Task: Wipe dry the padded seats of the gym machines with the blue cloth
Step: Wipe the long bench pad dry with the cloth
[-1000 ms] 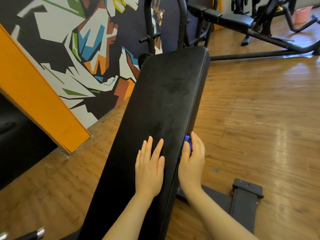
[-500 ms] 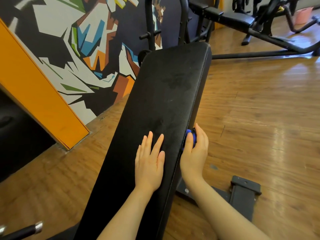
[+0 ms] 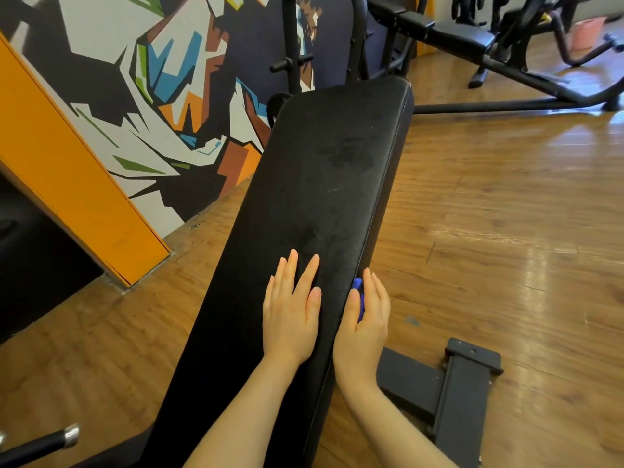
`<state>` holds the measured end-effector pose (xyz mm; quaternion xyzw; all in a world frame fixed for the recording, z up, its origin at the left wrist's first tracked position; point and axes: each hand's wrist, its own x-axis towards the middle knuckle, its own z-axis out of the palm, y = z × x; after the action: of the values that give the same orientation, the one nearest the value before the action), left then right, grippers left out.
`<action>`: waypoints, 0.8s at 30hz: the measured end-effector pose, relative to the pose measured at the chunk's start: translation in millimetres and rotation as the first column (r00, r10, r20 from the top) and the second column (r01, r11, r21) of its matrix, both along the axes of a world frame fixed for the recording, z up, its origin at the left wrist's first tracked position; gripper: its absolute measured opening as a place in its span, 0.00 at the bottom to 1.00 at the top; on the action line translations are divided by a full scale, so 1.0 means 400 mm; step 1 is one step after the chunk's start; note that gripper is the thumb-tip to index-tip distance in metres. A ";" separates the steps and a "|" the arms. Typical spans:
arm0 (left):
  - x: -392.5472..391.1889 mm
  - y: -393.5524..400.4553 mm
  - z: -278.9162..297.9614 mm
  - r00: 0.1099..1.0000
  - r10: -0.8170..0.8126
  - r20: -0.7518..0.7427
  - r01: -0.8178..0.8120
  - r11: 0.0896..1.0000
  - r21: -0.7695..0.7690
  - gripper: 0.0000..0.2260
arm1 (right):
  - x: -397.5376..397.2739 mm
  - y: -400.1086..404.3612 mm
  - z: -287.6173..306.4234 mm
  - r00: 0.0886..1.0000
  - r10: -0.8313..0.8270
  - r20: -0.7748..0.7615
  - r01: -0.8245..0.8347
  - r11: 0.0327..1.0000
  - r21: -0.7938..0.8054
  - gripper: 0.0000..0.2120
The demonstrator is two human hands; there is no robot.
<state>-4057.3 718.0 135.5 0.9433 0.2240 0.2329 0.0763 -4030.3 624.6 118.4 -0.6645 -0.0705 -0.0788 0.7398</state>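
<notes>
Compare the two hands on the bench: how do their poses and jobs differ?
The left hand lies flat, fingers straight, on top of the black padded seat; the right hand sits against the seat's right side edge. The left hand holds nothing; the right hand presses the blue cloth against that edge. Both touch the same seat, fingers pointing away from the person.

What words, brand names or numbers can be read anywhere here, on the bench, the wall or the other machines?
None can be read.
The mural shows only angular colour shapes, no letters.
The black bench pad carries dark patches but no label or logo.
The far machine and the pink bucket show no legible marking; any text there is too small to tell.
</notes>
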 end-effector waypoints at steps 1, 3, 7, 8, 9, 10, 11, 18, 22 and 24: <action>0.000 0.001 0.001 1.000 -0.001 -0.002 0.002 1.000 0.002 0.22 | -0.014 -0.003 -0.007 1.000 0.017 -0.012 -0.017 1.000 0.000 0.20; -0.001 0.001 0.004 1.000 -0.006 -0.005 0.006 1.000 0.002 0.20 | -0.030 -0.011 -0.014 0.998 0.051 -0.029 -0.051 0.999 0.004 0.19; -0.005 -0.003 0.008 1.000 -0.022 0.013 0.022 1.000 0.001 0.21 | -0.001 -0.029 0.001 0.996 0.084 -0.040 -0.084 0.996 -0.009 0.19; -0.006 -0.003 0.007 1.000 -0.026 0.015 0.027 1.000 -0.005 0.21 | 0.014 -0.034 0.009 0.996 0.084 -0.033 -0.084 0.996 -0.010 0.19; -0.007 -0.003 0.008 1.000 -0.027 0.013 0.027 1.000 -0.010 0.21 | 0.030 -0.040 0.019 0.997 0.076 -0.020 -0.076 0.997 -0.010 0.19; -0.007 -0.004 0.009 1.000 -0.024 0.010 0.024 1.000 -0.013 0.21 | 0.047 -0.045 0.030 0.998 0.065 -0.003 -0.065 0.998 -0.009 0.19; -0.007 -0.005 0.011 1.000 -0.023 0.006 0.023 1.000 -0.016 0.22 | 0.064 -0.048 0.041 0.998 0.058 0.011 -0.058 0.998 -0.007 0.19; -0.006 -0.013 0.010 1.000 -0.009 0.005 0.009 1.000 -0.024 0.22 | 0.073 -0.006 0.048 0.999 0.051 0.019 -0.050 0.999 -0.010 0.20; -0.003 -0.009 0.006 0.999 -0.017 0.027 0.017 1.000 -0.001 0.22 | 0.024 -0.003 0.001 0.999 0.025 0.042 -0.025 1.000 -0.001 0.19; -0.001 -0.006 0.004 0.999 -0.026 0.040 0.026 1.000 0.002 0.22 | -0.016 -0.002 -0.027 0.999 0.018 0.051 -0.018 1.000 0.004 0.19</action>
<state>-4057.8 715.7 137.1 0.9413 0.2099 0.2510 0.0833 -4036.8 623.7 107.4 -0.6600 -0.0951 -0.0893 0.7398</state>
